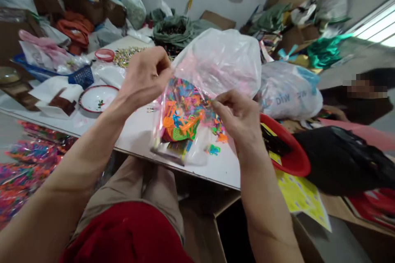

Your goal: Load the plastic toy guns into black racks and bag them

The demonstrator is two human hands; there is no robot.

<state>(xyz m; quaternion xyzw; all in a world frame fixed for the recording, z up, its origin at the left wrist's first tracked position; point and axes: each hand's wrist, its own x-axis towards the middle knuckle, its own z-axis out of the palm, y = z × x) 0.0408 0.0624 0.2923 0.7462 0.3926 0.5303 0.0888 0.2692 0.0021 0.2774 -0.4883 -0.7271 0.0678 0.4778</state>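
Between my hands, a clear plastic bag (pixel 182 121) of bright orange, blue and green plastic toys hangs over the front of the white table (pixel 135 131). At its upper left corner my left hand (pixel 148 72) is closed in a pinch on the bag's edge. My right hand (pixel 236 113) pinches the upper right edge, fingers pressed together. Just below the right hand, a small blue-green toy piece (pixel 214 149) and an orange piece (pixel 222 137) lie loose on the table. Behind the toy bag stands a large translucent bag (pixel 228 57) with pink contents.
An enamel dish (pixel 98 99) and a blue basket (pixel 82 77) stand to the left. A red basin (pixel 300 164) and a black bag (pixel 342 160) are on the right. Filled toy bags (pixel 27 172) lie low at left. Another person (pixel 361 98) sits at far right.
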